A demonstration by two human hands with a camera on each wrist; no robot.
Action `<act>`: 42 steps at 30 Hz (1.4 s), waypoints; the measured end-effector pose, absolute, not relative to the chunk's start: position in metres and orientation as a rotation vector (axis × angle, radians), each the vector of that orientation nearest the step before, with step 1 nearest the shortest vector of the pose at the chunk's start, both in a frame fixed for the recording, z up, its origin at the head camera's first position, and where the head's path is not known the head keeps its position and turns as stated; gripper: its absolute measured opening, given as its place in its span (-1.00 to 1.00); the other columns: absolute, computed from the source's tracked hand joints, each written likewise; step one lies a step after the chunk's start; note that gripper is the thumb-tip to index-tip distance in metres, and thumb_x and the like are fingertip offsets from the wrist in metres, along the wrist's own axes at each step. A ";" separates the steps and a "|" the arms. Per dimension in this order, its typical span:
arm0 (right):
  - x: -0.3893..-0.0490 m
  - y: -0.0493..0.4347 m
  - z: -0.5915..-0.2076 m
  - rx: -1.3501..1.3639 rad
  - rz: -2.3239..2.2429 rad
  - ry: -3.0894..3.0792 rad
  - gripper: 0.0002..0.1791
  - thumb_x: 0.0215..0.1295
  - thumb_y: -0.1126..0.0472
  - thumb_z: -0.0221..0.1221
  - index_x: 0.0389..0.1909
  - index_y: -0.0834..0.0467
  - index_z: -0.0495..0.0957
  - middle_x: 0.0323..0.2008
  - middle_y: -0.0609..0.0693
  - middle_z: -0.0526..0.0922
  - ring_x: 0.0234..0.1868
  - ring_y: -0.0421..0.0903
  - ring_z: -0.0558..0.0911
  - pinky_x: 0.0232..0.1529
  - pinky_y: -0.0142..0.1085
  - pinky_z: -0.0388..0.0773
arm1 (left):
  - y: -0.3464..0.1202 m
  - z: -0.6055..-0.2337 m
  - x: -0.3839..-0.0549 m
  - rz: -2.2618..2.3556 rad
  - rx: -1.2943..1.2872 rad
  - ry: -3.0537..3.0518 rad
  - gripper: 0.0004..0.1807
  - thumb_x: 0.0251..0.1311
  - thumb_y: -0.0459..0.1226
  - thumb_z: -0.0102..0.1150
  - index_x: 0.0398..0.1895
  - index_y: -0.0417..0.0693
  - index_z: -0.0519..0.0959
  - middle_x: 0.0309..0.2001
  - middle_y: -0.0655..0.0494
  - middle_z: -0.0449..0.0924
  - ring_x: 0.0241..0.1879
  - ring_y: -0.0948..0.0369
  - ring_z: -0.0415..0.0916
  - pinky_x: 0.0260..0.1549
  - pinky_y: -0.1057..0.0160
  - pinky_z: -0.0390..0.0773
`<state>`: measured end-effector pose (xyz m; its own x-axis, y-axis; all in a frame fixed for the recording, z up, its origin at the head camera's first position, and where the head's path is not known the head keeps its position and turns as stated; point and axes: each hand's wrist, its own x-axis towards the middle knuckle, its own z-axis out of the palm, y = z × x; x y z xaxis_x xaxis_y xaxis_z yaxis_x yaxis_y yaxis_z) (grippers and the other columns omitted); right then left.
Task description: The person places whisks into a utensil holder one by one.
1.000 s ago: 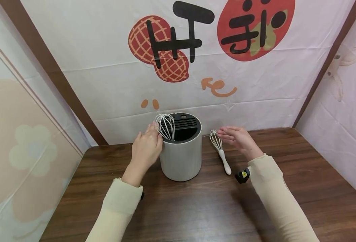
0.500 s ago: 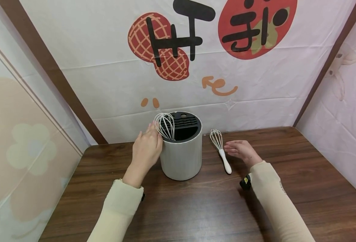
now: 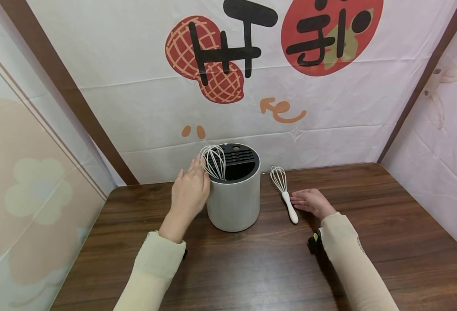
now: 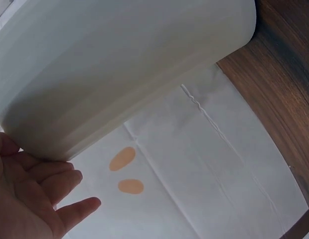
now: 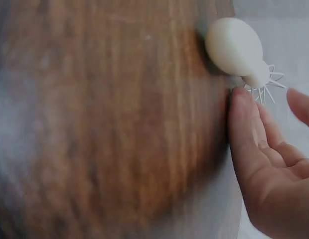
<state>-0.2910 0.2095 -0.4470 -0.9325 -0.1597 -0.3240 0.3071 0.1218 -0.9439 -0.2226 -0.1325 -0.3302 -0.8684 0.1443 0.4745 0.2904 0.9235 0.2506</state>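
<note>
One whisk [image 3: 213,162] is standing, wires up, in the grey holder [image 3: 234,207], right beside the left grip [image 3: 190,190], whose relaxed fingers are touching the holder's side. Another whisk [image 3: 286,197], not yet lifted, is lying on the desk [image 3: 251,268] just left of the right grip [image 3: 312,202], which is holding nothing, fingers extended; contact is unclear. Nothing is visibly blocking it. Behind, a printed cloth [image 3: 150,129] is hanging.

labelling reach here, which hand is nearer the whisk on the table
Right. The right hand is close beside that whisk; the left hand is on the far side of the gray container.
</note>
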 end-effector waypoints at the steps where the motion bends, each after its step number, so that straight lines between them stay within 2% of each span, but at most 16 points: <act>1: -0.291 0.209 -0.448 0.157 -1.860 2.063 -0.48 0.42 0.25 -0.01 0.25 0.52 0.21 0.07 0.32 0.51 -0.08 -0.11 0.62 0.00 -0.25 0.53 | -0.132 -0.330 -0.222 -0.437 -0.313 -2.625 -0.50 0.39 -0.23 -0.28 0.27 -0.34 0.34 0.29 -0.16 0.27 0.29 0.00 0.25 0.23 -0.14 0.19; 6: -0.289 0.204 -0.450 0.198 -1.834 2.082 -0.46 0.33 0.21 0.13 0.18 0.51 0.32 -0.22 0.06 0.64 -0.28 -0.20 0.63 -0.12 -0.29 0.57 | -0.132 -0.329 -0.222 -0.434 -0.307 -2.634 -0.51 0.39 -0.23 -0.30 0.21 -0.37 0.39 0.29 -0.17 0.27 0.30 0.01 0.24 0.23 -0.13 0.19; 10: -0.287 0.198 -0.451 0.230 -1.814 2.118 -0.49 0.28 0.20 0.20 0.09 0.51 0.40 -0.37 -0.01 0.63 -0.39 -0.23 0.61 -0.23 -0.35 0.58 | -0.132 -0.330 -0.221 -0.437 -0.309 -2.637 -0.52 0.39 -0.23 -0.31 0.14 -0.40 0.45 0.30 -0.17 0.26 0.30 0.01 0.23 0.24 -0.12 0.18; 19: -0.286 0.194 -0.454 0.174 -1.755 2.224 -0.62 0.22 0.21 0.25 -0.13 0.48 0.53 -0.38 -0.07 0.61 -0.41 -0.26 0.60 -0.25 -0.36 0.58 | -0.132 -0.330 -0.221 -0.431 -0.312 -2.614 -0.52 0.37 -0.24 -0.27 0.17 -0.42 0.42 0.28 -0.22 0.29 0.28 -0.02 0.26 0.22 -0.14 0.20; 25: -0.287 0.189 -0.454 0.172 -1.729 2.293 -0.75 0.11 0.25 0.32 -0.37 0.42 0.64 -0.64 -0.17 0.54 -0.60 -0.31 0.49 -0.46 -0.45 0.51 | -0.131 -0.331 -0.222 -0.431 -0.307 -2.622 -0.55 0.37 -0.24 -0.32 -0.08 -0.41 0.54 0.30 -0.20 0.24 0.29 -0.03 0.25 0.22 -0.14 0.20; 28: -0.287 0.187 -0.453 0.183 -1.690 2.350 -0.78 0.08 0.25 0.34 -0.48 0.39 0.66 -0.73 -0.18 0.46 -0.68 -0.31 0.41 -0.53 -0.45 0.45 | -0.130 -0.331 -0.222 -0.431 -0.309 -2.623 -0.53 0.38 -0.24 -0.32 0.02 -0.41 0.52 0.30 -0.20 0.24 0.28 -0.03 0.25 0.22 -0.14 0.20; 31: -0.287 0.185 -0.453 0.195 -1.648 2.391 -0.79 0.07 0.26 0.35 -0.50 0.38 0.66 -0.72 -0.17 0.48 -0.66 -0.29 0.41 -0.53 -0.44 0.45 | -0.130 -0.331 -0.221 -0.431 -0.308 -2.625 -0.52 0.38 -0.24 -0.32 0.08 -0.42 0.48 0.30 -0.20 0.25 0.29 -0.02 0.26 0.22 -0.14 0.20; 37: -0.290 0.188 -0.457 0.160 -1.671 2.373 -0.82 0.08 0.32 0.32 -0.41 0.42 0.66 -0.59 -0.14 0.58 -0.58 -0.27 0.49 -0.46 -0.42 0.50 | -0.130 -0.332 -0.223 -0.440 -0.310 -2.612 -0.49 0.37 -0.24 -0.30 0.25 -0.41 0.33 0.29 -0.21 0.26 0.28 -0.03 0.27 0.21 -0.16 0.22; 42: -0.292 0.194 -0.460 0.111 -1.735 2.278 -0.78 0.13 0.35 0.27 -0.29 0.48 0.61 -0.52 -0.13 0.60 -0.50 -0.29 0.55 -0.34 -0.38 0.55 | -0.131 -0.333 -0.223 -0.448 -0.307 -2.609 -0.48 0.38 -0.23 -0.31 0.26 -0.40 0.33 0.29 -0.20 0.26 0.28 -0.03 0.26 0.21 -0.15 0.21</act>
<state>-0.2917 0.1937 -0.4600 -0.9593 -0.1045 -0.2624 0.2252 0.2778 -0.9339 -0.2233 -0.1305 -0.3328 -0.8637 0.1355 0.4854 0.2898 0.9216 0.2584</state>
